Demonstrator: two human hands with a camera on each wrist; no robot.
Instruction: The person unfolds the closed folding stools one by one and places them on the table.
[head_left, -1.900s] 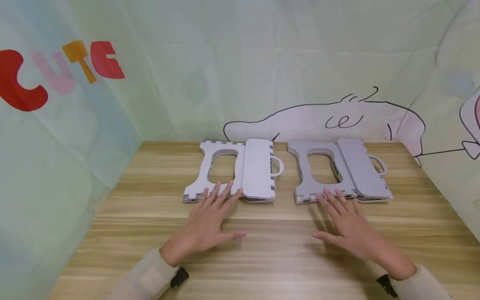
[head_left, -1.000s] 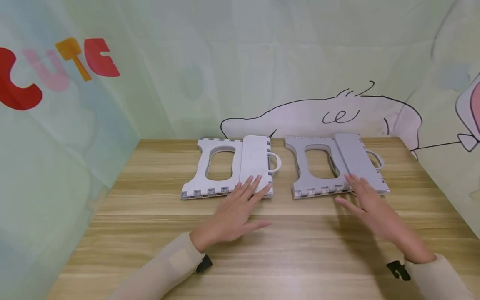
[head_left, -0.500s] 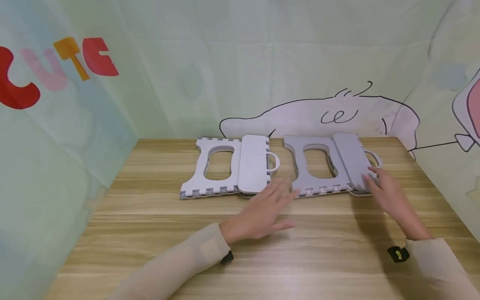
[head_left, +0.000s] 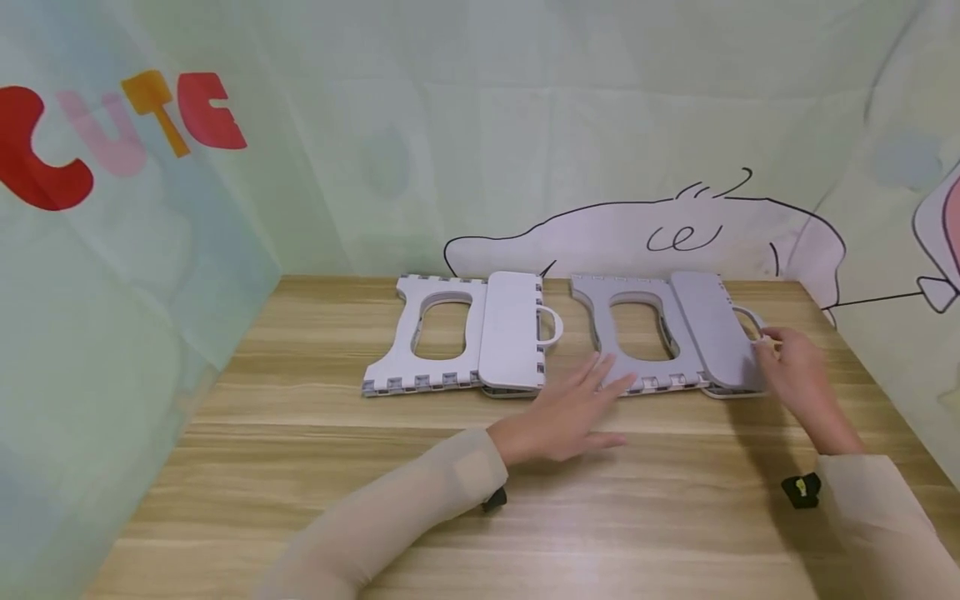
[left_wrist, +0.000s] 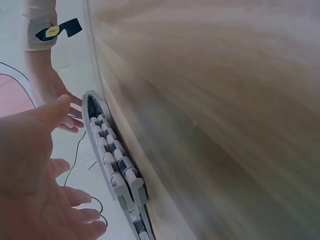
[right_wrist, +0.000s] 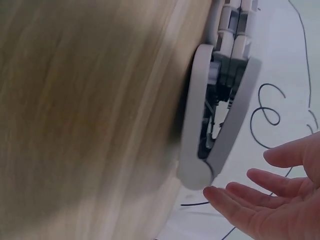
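Note:
Two folding step stools lie folded flat on the table, a white stool (head_left: 512, 333) in the middle and a light grey stool (head_left: 712, 333) to its right. Each has a loop handle on its right side. My left hand (head_left: 562, 417) spreads its fingers over the near left corner of the grey stool, and holds nothing. My right hand (head_left: 801, 375) is at the grey stool's right side, fingertips right at its handle (head_left: 750, 321). In the right wrist view the fingers (right_wrist: 260, 200) are loosely extended beside the stool's end, the thumb apart from them.
The wood-grain table (head_left: 315, 492) meets a pale printed cloth backdrop (head_left: 360, 150) at the back and sides. The backdrop carries coloured letters and a line-drawn cartoon figure. Dark clips (head_left: 801, 490) sit at the sleeve cuffs.
Both hands have moved right. My left hand has passed from the white stool to the grey one, and my right hand from the grey stool's near edge to its handle. The stools stay put.

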